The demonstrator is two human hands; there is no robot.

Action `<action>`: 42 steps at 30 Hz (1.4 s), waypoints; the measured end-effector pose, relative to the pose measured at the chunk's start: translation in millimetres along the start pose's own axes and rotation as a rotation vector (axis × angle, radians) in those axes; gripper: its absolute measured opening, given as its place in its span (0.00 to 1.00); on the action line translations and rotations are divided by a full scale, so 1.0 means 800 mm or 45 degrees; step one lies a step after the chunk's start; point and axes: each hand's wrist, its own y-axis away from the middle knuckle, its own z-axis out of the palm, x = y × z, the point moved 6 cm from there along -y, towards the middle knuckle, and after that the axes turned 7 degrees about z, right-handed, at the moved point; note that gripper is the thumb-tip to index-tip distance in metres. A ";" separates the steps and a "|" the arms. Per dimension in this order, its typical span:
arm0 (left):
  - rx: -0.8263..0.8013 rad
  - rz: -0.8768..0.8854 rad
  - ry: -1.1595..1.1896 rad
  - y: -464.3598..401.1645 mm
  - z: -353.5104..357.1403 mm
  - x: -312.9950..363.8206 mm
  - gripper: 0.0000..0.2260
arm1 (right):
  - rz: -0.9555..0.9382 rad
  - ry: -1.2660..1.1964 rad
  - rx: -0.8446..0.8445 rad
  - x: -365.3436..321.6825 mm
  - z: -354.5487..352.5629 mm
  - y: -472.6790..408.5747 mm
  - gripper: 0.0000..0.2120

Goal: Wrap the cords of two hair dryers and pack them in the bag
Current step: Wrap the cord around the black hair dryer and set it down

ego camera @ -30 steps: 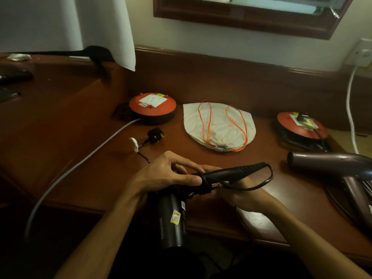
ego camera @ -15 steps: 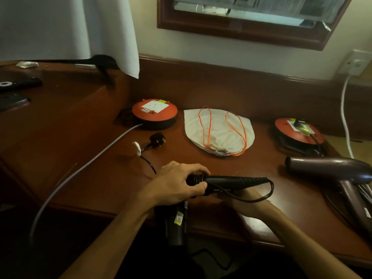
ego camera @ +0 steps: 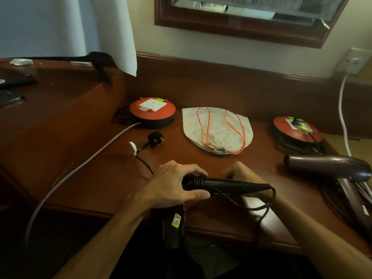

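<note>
The black hair dryer (ego camera: 225,186) shows only its handle; the barrel drops below the desk (ego camera: 100,178) edge into darkness, its yellow sticker too small to read. The left hand (ego camera: 173,188) covers the joint of handle and body. The right hand (ego camera: 239,174) sits behind the handle, fingers mostly hidden. The black cord (ego camera: 259,206) vanishes into shadow under the desk. The second hair dryer (ego camera: 330,168) is cut off at the right edge, its lettering unreadable.
</note>
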 end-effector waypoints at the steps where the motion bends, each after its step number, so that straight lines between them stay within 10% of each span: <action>1: -0.014 0.000 0.003 -0.001 0.001 0.000 0.24 | -0.005 0.033 0.032 -0.008 -0.006 0.000 0.17; 19: -0.328 -0.018 -0.422 -0.044 0.026 0.028 0.17 | 0.082 0.516 -0.663 -0.136 -0.029 0.049 0.11; 42: -0.096 -0.196 -0.338 -0.040 0.008 0.017 0.26 | 0.254 0.773 0.582 -0.051 -0.080 0.099 0.28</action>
